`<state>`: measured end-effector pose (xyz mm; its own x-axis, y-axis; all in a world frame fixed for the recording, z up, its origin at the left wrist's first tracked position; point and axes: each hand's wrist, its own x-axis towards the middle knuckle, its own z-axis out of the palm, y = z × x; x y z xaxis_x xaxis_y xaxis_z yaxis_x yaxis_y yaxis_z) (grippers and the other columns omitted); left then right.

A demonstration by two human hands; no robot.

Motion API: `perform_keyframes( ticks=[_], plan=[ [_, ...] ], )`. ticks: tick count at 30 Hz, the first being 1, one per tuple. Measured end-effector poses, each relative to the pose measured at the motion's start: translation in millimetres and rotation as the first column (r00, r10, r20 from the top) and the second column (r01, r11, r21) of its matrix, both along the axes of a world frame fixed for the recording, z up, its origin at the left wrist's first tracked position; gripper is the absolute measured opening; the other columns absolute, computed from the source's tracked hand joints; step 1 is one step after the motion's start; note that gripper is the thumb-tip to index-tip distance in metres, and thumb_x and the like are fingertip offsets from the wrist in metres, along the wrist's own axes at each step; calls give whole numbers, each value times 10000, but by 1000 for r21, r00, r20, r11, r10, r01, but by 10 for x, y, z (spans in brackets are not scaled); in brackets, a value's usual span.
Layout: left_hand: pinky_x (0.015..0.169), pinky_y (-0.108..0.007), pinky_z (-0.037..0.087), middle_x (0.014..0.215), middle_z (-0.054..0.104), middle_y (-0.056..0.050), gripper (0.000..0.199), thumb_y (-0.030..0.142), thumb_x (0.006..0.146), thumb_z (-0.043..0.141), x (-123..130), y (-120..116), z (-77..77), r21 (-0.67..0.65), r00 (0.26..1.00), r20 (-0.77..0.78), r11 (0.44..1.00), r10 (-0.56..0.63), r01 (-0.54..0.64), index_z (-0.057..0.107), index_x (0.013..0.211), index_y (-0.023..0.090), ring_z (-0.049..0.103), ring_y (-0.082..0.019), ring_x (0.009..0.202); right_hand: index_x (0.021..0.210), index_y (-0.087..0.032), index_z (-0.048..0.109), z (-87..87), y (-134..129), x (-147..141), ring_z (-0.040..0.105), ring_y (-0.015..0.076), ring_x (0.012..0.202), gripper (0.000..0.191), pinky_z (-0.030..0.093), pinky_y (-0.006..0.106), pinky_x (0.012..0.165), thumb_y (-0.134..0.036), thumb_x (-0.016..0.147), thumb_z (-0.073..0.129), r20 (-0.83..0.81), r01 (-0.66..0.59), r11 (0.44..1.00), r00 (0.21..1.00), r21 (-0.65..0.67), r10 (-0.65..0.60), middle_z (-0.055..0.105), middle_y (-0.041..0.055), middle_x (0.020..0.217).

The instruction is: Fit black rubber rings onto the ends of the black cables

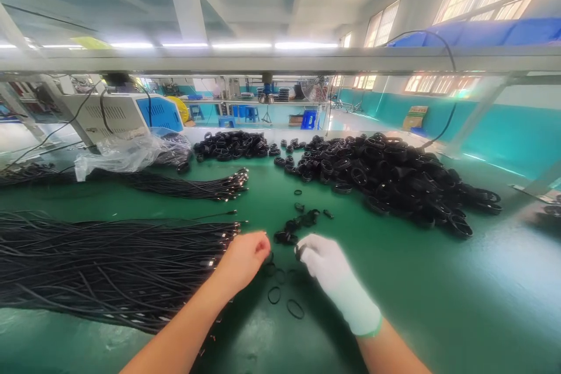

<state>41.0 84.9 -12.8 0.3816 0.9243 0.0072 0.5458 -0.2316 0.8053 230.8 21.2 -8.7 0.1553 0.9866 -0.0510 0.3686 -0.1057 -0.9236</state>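
My bare left hand (250, 251) is closed near the middle of the green table, beside the tips of a wide bundle of black cables (109, 263); what its fingers hold is hidden. Facing it, my right hand (322, 260) wears a white glove and pinches a small black piece (300, 252). Between and beyond the hands is a small cluster of black pieces (286, 237). Thin black rings (295, 308) lie on the table below, between my wrists. A large heap of coiled black cables (394, 172) rests at the right.
A second cable bundle (188, 186) lies behind the first, near a clear plastic bag (127, 152). Another coil pile (232, 145) is at the back. A white and blue machine (127, 114) stands at the back left. A metal beam (280, 61) spans overhead.
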Motion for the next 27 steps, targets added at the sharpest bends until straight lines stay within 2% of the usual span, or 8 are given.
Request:
perform_keyframes(
  ticks=[4, 7, 10, 14, 16, 20, 23, 27],
  plan=[
    [598, -233, 346, 669, 628, 14, 121, 168, 695, 549, -2, -126, 76, 43, 996, -90, 999, -6, 10, 655, 704, 225, 547, -148, 640, 732, -158, 611, 16, -13, -34, 393, 98, 419, 196, 309, 208, 437, -306, 729, 483, -53, -18, 999, 998, -32, 16, 467, -37, 476],
    [651, -235, 389, 815, 646, 5, 209, 191, 760, 497, 136, -230, 162, 81, 998, 4, 994, -68, 67, 648, 894, 247, 562, -153, 717, 736, -147, 612, -9, -17, -78, 377, 91, 409, 210, 297, 204, 430, -327, 719, 505, -106, -78, 997, 992, -19, 75, 442, -47, 456],
    [674, -226, 401, 836, 626, 4, 177, 170, 750, 502, 233, -268, 213, 147, 983, 77, 977, -164, 152, 644, 836, 231, 549, -147, 737, 733, -144, 616, -44, -12, -90, 369, 89, 409, 213, 274, 203, 426, -328, 709, 510, -131, -121, 993, 984, -13, 119, 433, -51, 443],
    [630, -224, 402, 739, 602, 8, 158, 197, 794, 438, 119, -181, 216, 148, 993, 120, 989, 3, -21, 594, 773, 208, 558, -143, 680, 778, -155, 626, -47, -3, -49, 363, 97, 399, 231, 285, 210, 438, -317, 719, 472, -76, -10, 999, 997, -50, 7, 430, -55, 410],
    [599, -226, 393, 704, 610, 12, 158, 195, 783, 443, 24, -143, 207, 99, 999, 54, 995, 2, -7, 598, 758, 207, 558, -143, 631, 767, -164, 620, -28, -7, -43, 379, 102, 409, 220, 295, 213, 447, -314, 723, 465, -33, 16, 999, 999, -47, -17, 442, -52, 426],
    [661, -257, 380, 748, 652, -5, 164, 162, 730, 504, -11, -221, 191, 108, 973, -176, 980, -147, 168, 659, 743, 215, 571, -172, 705, 730, -180, 611, -17, -31, -98, 430, 115, 450, 182, 319, 222, 469, -281, 715, 459, 57, -45, 998, 997, -48, 48, 494, -37, 496],
    [650, -250, 378, 785, 651, -2, 163, 222, 778, 488, 75, -372, 162, 103, 995, -66, 992, -71, 77, 648, 812, 225, 567, -168, 730, 720, -185, 609, -75, -49, -171, 468, 138, 512, 186, 340, 234, 494, -260, 703, 439, 165, -108, 993, 980, -39, 113, 541, -18, 549],
    [580, -228, 352, 692, 600, 12, 87, 210, 742, 525, 95, -583, 124, 73, 997, 74, 997, -12, 7, 609, 722, 198, 521, -136, 651, 650, -197, 589, -114, -69, -292, 537, 192, 629, 224, 404, 268, 552, -349, 719, 439, 283, -242, 970, 932, 22, 226, 602, 18, 625]
  ],
)
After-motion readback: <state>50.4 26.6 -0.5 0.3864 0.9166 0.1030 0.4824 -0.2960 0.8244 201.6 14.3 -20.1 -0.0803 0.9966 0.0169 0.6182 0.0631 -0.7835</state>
